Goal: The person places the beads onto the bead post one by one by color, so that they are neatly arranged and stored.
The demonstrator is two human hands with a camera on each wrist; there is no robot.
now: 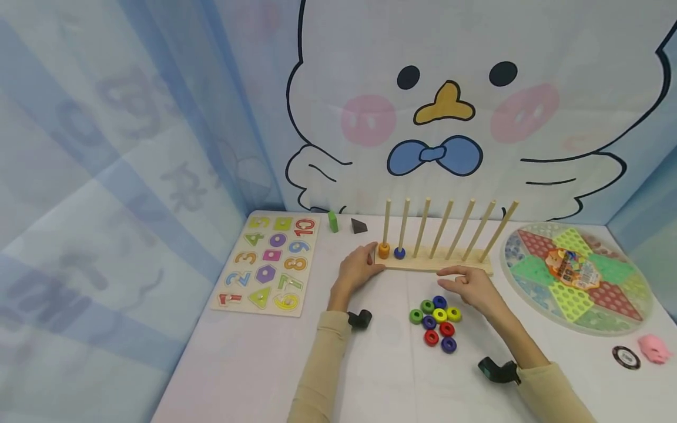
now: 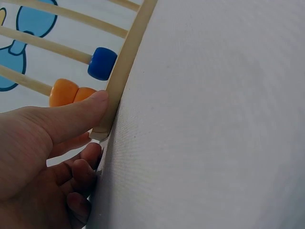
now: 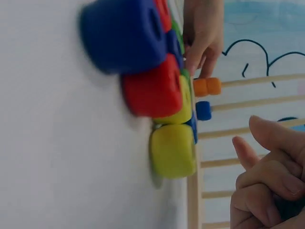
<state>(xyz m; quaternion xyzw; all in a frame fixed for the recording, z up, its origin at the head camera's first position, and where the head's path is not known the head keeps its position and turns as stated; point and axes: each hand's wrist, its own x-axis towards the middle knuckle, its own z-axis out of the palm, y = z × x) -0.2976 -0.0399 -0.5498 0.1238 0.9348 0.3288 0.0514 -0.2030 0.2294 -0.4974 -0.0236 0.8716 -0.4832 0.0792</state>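
Note:
A wooden peg rack (image 1: 433,261) stands toward the back of the table, its upright dowels in a row. My left hand (image 1: 359,269) grips the rack's left end, thumb against the base (image 2: 125,64). Orange beads (image 1: 384,251) sit on the leftmost dowel; a blue bead (image 1: 399,252) sits on the one beside it. My right hand (image 1: 471,286) hovers in front of the rack's right half, fingers loosely bent, with no bead visible between thumb and index finger. A dark patch under its fingers in the right wrist view is unclear. Below lie loose beads, including yellow (image 3: 174,151) and red (image 3: 153,88) ones.
A number-and-shape puzzle board (image 1: 270,262) lies left. Behind it are a green block (image 1: 332,221) and a dark block (image 1: 358,225). On the right are a round star-patterned game board (image 1: 624,264), a black-rimmed disc (image 1: 626,357) and a pink toy (image 1: 654,349).

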